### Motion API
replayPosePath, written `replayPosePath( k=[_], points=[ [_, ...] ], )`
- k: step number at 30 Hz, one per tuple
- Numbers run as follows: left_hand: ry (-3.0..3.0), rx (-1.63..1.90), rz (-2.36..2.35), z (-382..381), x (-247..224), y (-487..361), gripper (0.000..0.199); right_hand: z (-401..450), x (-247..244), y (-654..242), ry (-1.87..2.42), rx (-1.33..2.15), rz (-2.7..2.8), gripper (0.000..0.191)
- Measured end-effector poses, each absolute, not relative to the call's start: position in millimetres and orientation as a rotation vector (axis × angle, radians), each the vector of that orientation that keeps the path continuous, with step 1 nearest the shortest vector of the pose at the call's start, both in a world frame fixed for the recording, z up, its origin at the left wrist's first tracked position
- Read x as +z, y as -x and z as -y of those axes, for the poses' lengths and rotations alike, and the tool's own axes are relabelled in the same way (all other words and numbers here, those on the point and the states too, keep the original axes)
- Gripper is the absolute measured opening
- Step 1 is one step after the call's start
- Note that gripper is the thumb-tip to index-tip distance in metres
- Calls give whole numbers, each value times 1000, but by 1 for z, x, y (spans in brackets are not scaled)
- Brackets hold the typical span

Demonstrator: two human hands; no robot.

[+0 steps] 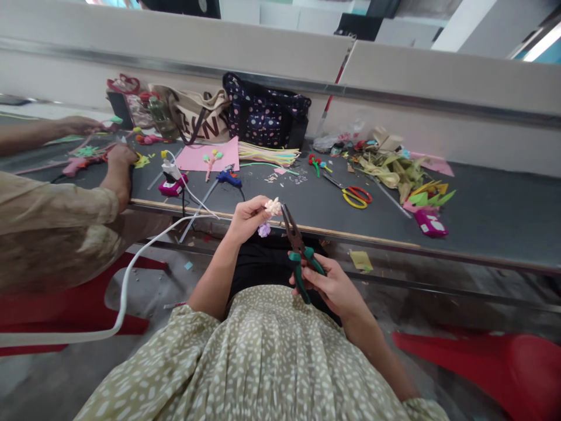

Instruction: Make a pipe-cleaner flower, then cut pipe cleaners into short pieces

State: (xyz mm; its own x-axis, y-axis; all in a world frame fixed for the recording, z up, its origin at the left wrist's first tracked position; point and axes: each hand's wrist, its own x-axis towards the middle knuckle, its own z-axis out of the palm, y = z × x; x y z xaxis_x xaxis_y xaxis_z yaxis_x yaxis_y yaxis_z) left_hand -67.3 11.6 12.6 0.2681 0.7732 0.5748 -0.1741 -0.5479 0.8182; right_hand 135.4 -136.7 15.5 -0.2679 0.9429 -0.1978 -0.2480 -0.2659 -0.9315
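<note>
Our left hand (245, 221) pinches a cream flower (274, 206) above a purple flower (263, 230) at the frame's centre, both seemingly formed, while our right hand (328, 282) grips pliers (295, 241), tips just beside the cream one, and on the worktop (495, 204) at upper centre a bundle of strips (268, 154) appears unused.

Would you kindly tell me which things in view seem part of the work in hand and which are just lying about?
Work in hand: cream cluster, in the left hand; purple cluster, just below; pliers, in the right hand.

Seemingly just lying about: scissors; spotted bag; canvas bag.
</note>
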Motion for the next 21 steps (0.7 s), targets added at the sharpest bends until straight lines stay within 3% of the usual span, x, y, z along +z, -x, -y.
replayPosePath(
  k=[8,21],
  points=[
    [-1842,1373,-531,-16,19,73,26,136,18,-139,1044,1695,1050,32],
    [-2039,1398,-506,-15,31,80,19,136,13,-141,1063,1704,1061,31]
  ],
)
